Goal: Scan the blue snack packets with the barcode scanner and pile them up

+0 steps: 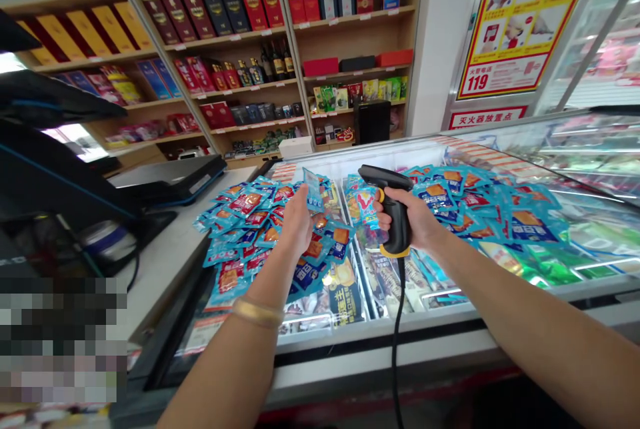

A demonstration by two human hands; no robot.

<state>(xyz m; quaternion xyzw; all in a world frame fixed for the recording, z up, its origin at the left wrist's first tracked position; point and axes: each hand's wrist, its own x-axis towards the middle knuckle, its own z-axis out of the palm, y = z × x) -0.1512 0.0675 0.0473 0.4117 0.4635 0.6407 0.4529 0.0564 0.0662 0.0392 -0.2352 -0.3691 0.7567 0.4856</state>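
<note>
My right hand (407, 212) is wrapped round the grip of a black and yellow barcode scanner (397, 225), whose head points left and whose cable hangs down over the freezer's front edge. In my left hand (299, 219), a small blue snack packet (313, 187) is held up by its side, facing the scanner. Beneath and beside that hand lies a heap of blue and red snack packets (245, 205) on the glass top of the chest freezer (320, 357). To the right of the scanner spreads another pile of similar packets (480, 202).
On the left, a counter (150, 262) carries a flat scale-like device (170, 175) and a dark monitor (45, 122). Behind the freezer, shelves (225, 35) hold boxes and bottles. A red and yellow poster (527, 22) hangs at the right.
</note>
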